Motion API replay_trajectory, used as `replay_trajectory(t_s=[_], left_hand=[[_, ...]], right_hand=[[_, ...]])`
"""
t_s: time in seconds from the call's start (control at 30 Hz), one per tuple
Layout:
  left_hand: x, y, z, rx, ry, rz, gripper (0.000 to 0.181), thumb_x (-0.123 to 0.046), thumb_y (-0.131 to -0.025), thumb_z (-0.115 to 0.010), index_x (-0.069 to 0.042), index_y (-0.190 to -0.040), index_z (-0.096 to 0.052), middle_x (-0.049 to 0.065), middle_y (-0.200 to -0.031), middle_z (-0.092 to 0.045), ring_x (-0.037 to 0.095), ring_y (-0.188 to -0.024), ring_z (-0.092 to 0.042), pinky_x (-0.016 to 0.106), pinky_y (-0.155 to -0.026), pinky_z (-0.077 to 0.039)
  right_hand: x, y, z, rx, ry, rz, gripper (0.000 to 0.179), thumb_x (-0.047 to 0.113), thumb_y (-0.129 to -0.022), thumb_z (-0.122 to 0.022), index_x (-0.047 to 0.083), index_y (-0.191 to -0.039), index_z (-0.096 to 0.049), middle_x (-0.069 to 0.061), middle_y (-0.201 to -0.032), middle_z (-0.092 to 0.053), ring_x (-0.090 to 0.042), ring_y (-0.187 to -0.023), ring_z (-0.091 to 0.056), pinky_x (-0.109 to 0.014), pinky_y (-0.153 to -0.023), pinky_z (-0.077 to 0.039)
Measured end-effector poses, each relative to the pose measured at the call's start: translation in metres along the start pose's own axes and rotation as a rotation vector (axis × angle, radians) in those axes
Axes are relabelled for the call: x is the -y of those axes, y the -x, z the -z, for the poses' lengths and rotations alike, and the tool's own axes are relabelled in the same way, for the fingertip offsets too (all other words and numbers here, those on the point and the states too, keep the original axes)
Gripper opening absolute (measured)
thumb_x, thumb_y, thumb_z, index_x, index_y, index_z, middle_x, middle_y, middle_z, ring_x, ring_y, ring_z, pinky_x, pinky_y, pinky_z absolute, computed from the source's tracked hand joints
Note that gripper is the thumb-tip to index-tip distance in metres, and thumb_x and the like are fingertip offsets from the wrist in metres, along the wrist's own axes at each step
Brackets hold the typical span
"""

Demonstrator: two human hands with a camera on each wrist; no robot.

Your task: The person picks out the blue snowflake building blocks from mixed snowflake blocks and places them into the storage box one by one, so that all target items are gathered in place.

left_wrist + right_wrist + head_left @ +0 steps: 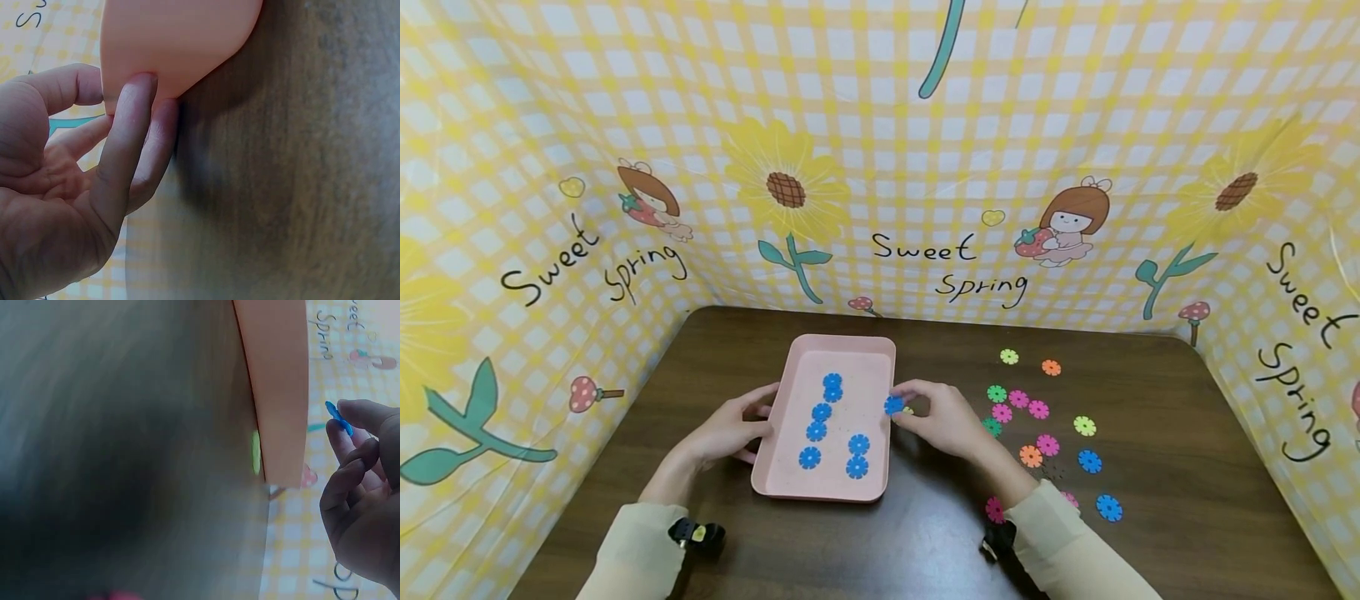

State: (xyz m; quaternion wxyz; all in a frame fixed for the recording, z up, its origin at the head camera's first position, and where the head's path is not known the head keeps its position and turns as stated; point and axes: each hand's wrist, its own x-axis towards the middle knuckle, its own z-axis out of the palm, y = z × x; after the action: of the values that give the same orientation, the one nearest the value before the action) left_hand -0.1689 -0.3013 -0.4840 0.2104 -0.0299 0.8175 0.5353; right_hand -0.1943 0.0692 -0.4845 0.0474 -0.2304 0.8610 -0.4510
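The left hand (726, 429) is holding the pink tray (865, 367) by its side, probably steadying it; above the right rim, the right hand (942, 417) is pinching a blue disc (893, 405), a grip seemingly suiting something so thin, while other blue discs (822, 412) are lying inside.

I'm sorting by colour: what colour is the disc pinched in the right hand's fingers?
The disc is blue; the head view shows it best.

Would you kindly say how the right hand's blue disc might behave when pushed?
The blue disc looks thin edge-on, so probably light. It shows no obvious bend in the right hand, suggesting stiffness. Its notched rim may hinder rolling.
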Motion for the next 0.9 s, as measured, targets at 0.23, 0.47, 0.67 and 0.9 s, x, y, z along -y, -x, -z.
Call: replay_trajectory(t_s=[0.23, 0.47, 0.67, 0.9], left_hand=[[0.0, 0.0, 0.001, 0.002, 0.006, -0.007, 0.075, -0.006, -0.096, -0.061, -0.014, -0.164, -0.029, 0.027, -0.14, -0.051, 0.03, -0.098, -0.068, 0.049, -0.067, -0.062], [0.0, 0.001, -0.001, -0.001, -0.001, -0.006, 0.075, -0.005, -0.096, -0.061, -0.015, -0.164, -0.031, 0.027, -0.139, -0.052, 0.031, -0.097, -0.068, 0.049, -0.066, -0.062], [0.0, 0.001, 0.0, 0.0, 0.005, -0.011, 0.075, -0.005, -0.097, -0.061, -0.015, -0.164, -0.03, 0.027, -0.14, -0.052, 0.031, -0.098, -0.068, 0.049, -0.067, -0.062], [0.001, 0.001, 0.0, -0.002, -0.004, -0.011, 0.074, -0.007, -0.098, -0.061, -0.015, -0.164, -0.03, 0.027, -0.14, -0.051, 0.031, -0.098, -0.068, 0.048, -0.068, -0.062]], right_hand=[[0.008, -0.013, -0.025, 0.035, -0.011, -0.005, 0.028, 0.025, -0.093, -0.08, 0.017, -0.119, -0.076, 0.004, -0.1, -0.073, -0.015, -0.08, -0.063, -0.029, -0.063, -0.051], [0.012, -0.021, -0.041, 0.063, 0.093, -0.071, 0.031, 0.024, -0.092, -0.079, 0.016, -0.121, -0.076, 0.006, -0.094, -0.072, -0.011, -0.069, -0.06, -0.031, -0.063, -0.05], [0.015, -0.028, -0.048, 0.1, 0.174, -0.108, 0.029, 0.027, -0.091, -0.08, 0.019, -0.118, -0.076, 0.008, -0.094, -0.071, -0.007, -0.08, -0.065, -0.035, -0.073, -0.055], [0.019, -0.031, -0.052, 0.148, 0.268, -0.089, 0.03, 0.031, -0.092, -0.079, 0.02, -0.12, -0.076, 0.01, -0.091, -0.07, -0.007, -0.08, -0.062, -0.033, -0.071, -0.053]])
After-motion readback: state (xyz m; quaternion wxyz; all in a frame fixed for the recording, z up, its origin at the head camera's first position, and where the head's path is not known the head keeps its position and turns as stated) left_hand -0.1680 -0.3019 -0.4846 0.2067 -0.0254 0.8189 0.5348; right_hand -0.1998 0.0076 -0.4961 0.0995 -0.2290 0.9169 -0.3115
